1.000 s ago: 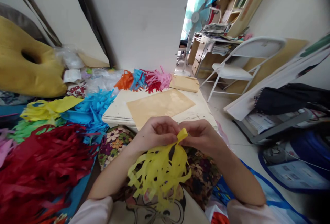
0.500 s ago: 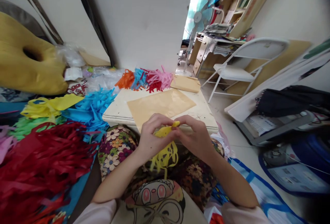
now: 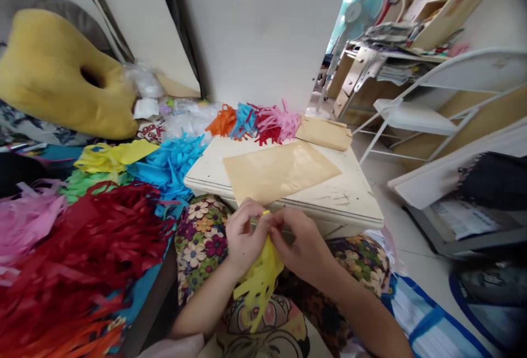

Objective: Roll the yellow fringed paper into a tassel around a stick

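Observation:
Above my lap, my left hand (image 3: 248,235) pinches the top of a yellow paper tassel (image 3: 263,275), with a small yellow tip showing over the fingers. My right hand (image 3: 297,237) meets it from the other side, its thumb and fingers closed on the same top end. Cut strips of the tassel hang down below both hands, in front of the shirt. Just beyond lies a sheet of brown paper (image 3: 280,170) on a low white table (image 3: 349,196). Orange (image 3: 222,122), blue (image 3: 244,120) and pink (image 3: 282,122) tassels lie along the table's far edge.
To the left are heaps of red (image 3: 99,242), blue (image 3: 177,163), pink (image 3: 28,221) and yellow (image 3: 111,156) fringed paper. Behind them sits a yellow cushion (image 3: 61,83). A folded brown paper piece (image 3: 323,132) lies at the table's back right. A white folding chair (image 3: 420,119) stands beyond.
Both hands have come lower and closer to my body with the yellow tassel. Its strips now hang straighter and longer below the hands. The view has turned left.

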`<control>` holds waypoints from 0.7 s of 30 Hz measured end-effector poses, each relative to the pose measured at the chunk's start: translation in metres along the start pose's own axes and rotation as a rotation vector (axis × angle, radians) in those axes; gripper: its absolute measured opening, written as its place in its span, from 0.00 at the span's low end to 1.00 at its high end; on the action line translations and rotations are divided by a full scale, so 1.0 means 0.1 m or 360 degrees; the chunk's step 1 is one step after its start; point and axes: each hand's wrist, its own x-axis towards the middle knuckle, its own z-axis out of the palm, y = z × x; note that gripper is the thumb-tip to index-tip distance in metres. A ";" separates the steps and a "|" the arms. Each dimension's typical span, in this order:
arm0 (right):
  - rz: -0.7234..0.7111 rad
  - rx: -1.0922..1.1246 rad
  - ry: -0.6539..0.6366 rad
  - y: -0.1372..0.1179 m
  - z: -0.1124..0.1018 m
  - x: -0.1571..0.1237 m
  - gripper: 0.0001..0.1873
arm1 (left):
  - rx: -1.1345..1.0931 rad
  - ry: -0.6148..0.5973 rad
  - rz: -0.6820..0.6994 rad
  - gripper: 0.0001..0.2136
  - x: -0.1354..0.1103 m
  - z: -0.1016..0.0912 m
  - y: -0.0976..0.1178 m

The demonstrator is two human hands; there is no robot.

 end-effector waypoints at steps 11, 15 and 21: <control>0.0255 0.0789 -0.0330 0.28 0.30 0.23 0.06 | 0.0192 -0.0053 -0.0271 0.06 -0.11 -0.23 -0.29; 0.0236 0.0799 -0.0214 0.40 0.30 0.28 0.08 | 0.0114 -0.0359 -0.0423 0.10 0.39 -0.41 -0.18; 0.0233 0.0635 -0.0146 0.48 0.13 0.18 0.08 | 0.0581 0.0098 -0.0385 0.16 2.15 -1.09 -0.74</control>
